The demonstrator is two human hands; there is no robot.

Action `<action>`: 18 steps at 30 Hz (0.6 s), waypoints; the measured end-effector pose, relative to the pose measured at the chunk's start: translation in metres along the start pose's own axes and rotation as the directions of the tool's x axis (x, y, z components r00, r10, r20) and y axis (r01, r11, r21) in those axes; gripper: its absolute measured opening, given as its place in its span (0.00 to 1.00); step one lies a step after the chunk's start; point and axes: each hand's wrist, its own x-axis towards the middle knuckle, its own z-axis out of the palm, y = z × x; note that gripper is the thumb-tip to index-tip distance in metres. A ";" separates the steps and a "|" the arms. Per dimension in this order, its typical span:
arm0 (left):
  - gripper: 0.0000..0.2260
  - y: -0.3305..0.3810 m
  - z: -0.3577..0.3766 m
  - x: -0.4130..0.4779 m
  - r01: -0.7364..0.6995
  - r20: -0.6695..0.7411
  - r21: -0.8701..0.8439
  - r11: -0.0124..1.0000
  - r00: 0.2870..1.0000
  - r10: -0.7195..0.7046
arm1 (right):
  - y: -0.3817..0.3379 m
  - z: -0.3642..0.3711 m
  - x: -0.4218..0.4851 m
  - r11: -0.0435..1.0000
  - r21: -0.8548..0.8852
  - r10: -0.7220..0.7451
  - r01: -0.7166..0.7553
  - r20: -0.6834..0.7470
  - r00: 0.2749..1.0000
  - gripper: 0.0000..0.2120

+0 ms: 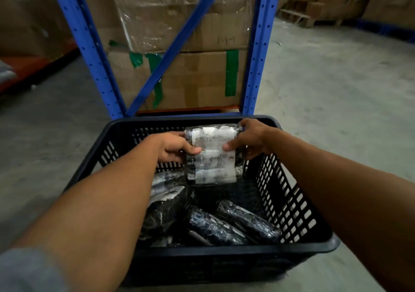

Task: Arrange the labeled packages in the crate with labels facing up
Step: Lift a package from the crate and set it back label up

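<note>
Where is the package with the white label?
In the head view, the labeled package is held between the left hand and right hand, above the far end of the black crate.

Warehouse, blue pallet racking [258, 51], stacked taped cardboard cartons [197, 76], bare concrete floor [336, 94]

So both hands are on one labeled package [211, 154] over the far end of the dark slatted crate [292, 204], left hand [174, 148] gripping its left edge, right hand [249, 141] on the right edge, white label facing up. More shiny black wrapped packages [233, 224] are lying loose in the crate's bottom. Blue rack [258, 51] with taped cardboard boxes [197, 78] right behind, concrete floor [336, 100] all around
</note>
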 end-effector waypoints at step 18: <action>0.24 0.038 -0.045 -0.050 -0.249 0.043 -0.580 0.775 0.941 0.334 | -0.025 0.016 -0.006 0.549 -0.511 -0.835 0.661 -0.322 0.445 0.30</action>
